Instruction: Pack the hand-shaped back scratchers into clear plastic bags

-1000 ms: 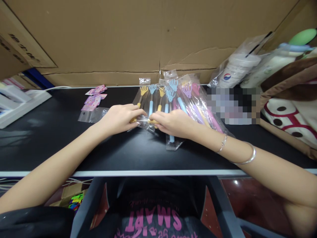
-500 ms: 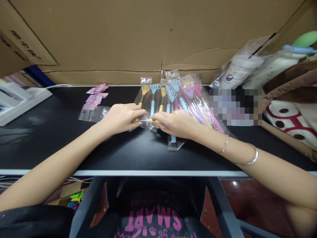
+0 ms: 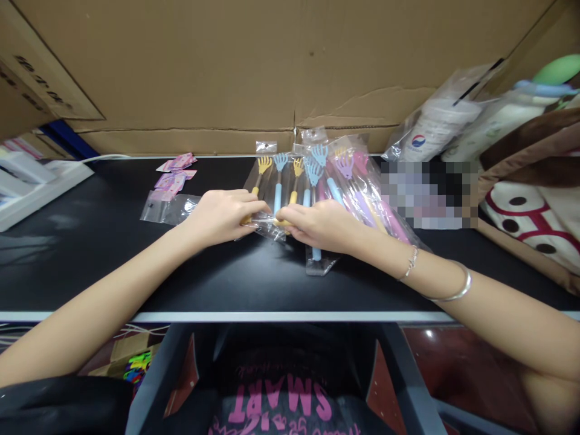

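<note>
My left hand (image 3: 229,216) and my right hand (image 3: 321,223) are both closed on one yellow back scratcher (image 3: 281,222), held crosswise above the desk. A short metal rod shows between them, with clear plastic film around it. The rest of the scratcher is hidden by my fingers. Just behind my hands lie several bagged back scratchers, among them a blue one (image 3: 278,196), a yellow one (image 3: 264,164) and a purple one (image 3: 346,164). Their hand-shaped ends point toward the cardboard. An end of a clear plastic bag (image 3: 164,208) sticks out left of my left hand.
Small pink and purple packets (image 3: 174,176) lie on the black desk (image 3: 203,284) at the left. A white power strip (image 3: 45,193) is farther left. On the right stand a bagged drink cup (image 3: 441,130) and a brown-and-white bag (image 3: 539,205). Cardboard (image 3: 203,66) walls the back.
</note>
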The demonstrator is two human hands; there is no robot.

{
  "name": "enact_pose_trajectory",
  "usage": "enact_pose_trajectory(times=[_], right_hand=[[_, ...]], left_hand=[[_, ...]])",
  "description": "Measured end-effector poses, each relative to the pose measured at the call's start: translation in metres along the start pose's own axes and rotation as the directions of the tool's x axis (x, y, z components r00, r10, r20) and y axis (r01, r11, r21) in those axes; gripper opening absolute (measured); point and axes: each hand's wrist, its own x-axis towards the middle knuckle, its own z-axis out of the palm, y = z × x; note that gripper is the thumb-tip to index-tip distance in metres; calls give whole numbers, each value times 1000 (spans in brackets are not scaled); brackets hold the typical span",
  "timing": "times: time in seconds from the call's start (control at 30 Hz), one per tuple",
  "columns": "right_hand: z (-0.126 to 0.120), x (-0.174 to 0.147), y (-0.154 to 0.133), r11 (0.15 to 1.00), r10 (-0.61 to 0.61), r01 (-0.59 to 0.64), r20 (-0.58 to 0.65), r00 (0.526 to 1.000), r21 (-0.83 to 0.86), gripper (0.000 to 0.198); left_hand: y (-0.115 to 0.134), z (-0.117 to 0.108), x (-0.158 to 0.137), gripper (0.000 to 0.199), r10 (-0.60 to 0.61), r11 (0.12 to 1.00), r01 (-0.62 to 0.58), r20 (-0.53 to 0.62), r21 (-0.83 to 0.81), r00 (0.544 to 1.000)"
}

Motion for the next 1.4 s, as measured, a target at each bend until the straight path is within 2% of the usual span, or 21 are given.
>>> enact_pose_trajectory(times=[0.7,1.4], right_hand=[[3,-1,1,1000,-17,18,-50,999,13,21],[-2,1,-2,1000,4,-3,22,1000,-17,24]], left_hand=[[0,-1,1,21,7,1000,-7,-1,-6,1000],[0,-1,1,22,-5,1000,5,23,3,1000]])
